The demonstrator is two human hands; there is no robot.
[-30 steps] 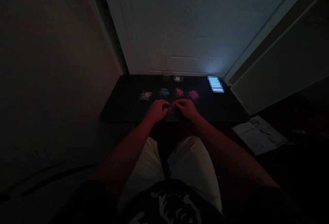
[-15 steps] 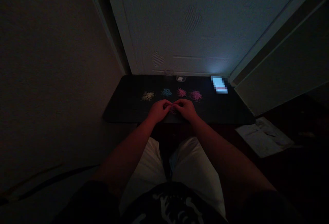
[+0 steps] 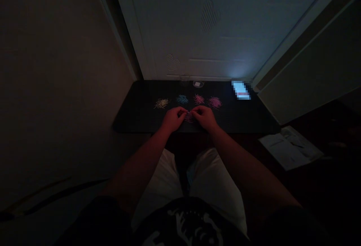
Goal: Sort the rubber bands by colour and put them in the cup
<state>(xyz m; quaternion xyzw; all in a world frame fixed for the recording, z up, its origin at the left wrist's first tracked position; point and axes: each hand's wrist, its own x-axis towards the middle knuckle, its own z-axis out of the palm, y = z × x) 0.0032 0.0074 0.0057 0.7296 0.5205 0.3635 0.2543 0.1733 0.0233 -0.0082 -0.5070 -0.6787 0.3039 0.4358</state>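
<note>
In dim light my left hand (image 3: 174, 119) and my right hand (image 3: 205, 118) rest close together near the front of a low black table (image 3: 135, 118). Their fingers curl in over a small mixed pile of thin coloured pieces (image 3: 189, 117) between them. What the fingertips hold is too small and dark to name. Behind the hands lie sorted little heaps in a row: a yellow heap (image 3: 161, 103), a blue heap (image 3: 182, 99), a pink heap (image 3: 199, 99) and a magenta heap (image 3: 215, 102).
A lit phone (image 3: 240, 89) glows at the table's back right. A small clear dish (image 3: 198, 84) and a clear cup (image 3: 184, 77) stand at the back edge, against a white door (image 3: 208, 28). Papers (image 3: 290, 147) lie on the floor to the right.
The hands stay together over the small pile, with only slight finger shifts. The view has moved a little.
</note>
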